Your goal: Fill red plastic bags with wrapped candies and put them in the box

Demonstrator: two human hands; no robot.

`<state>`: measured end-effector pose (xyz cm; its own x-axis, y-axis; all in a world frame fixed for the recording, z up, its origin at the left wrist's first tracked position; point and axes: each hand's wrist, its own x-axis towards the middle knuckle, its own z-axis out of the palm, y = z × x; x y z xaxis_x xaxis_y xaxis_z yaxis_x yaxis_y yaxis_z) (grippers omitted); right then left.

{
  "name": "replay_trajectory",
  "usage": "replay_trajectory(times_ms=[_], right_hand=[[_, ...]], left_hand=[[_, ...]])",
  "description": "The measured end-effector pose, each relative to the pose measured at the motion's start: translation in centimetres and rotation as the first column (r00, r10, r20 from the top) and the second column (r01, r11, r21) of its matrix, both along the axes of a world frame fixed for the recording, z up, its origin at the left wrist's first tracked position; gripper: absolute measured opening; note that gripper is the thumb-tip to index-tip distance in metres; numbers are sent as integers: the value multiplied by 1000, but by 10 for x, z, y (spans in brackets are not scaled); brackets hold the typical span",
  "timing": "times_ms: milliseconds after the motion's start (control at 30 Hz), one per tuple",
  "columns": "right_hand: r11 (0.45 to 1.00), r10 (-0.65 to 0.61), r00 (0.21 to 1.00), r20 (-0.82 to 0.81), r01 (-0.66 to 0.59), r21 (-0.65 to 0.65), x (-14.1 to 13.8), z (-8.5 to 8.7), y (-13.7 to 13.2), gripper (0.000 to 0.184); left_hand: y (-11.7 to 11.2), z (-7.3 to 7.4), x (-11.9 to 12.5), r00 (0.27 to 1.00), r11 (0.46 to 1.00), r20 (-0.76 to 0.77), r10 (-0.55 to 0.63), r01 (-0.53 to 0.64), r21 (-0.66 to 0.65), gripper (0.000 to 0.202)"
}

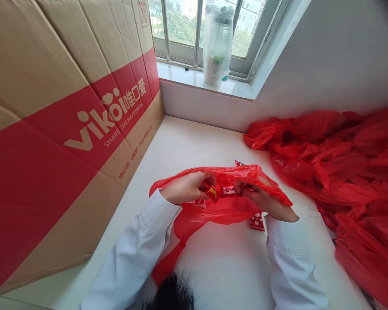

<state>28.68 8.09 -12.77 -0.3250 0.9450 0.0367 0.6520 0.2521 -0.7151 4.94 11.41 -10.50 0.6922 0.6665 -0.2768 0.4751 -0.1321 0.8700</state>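
A thin red plastic bag (213, 217) lies on the white table with its mouth spread, and both hands reach into its opening. My left hand (194, 185) pinches a small red wrapped candy (212, 193) with yellow lettering. Just to the right, my right hand (250, 191) has its fingertips closed on the end of another red candy packet (229, 190) with a pale label. More red packets (198, 203) show inside the bag under my left hand. Outside the bag, a red packet with white dots (256, 222) lies beside my right wrist.
A tall cardboard box (84, 129) with a red band stands at the left. Many crumpled red plastic bags (352, 172) are heaped at the right. A bagged jar (216, 56) stands on the windowsill (239, 89). Another packet's tip (239, 163) shows behind the bag.
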Motion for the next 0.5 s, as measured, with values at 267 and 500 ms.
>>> replay_trajectory(times_ms=[267, 500], right_hand=[[994, 0, 992, -128, -14, -112, -6, 10, -2, 13], [990, -1, 983, -182, -25, -141, -10, 14, -3, 13]], left_hand=[[0, 0, -2, 987, 978, 156, -43, 74, -196, 20], [-2, 3, 3, 994, 992, 107, -16, 30, -125, 35]])
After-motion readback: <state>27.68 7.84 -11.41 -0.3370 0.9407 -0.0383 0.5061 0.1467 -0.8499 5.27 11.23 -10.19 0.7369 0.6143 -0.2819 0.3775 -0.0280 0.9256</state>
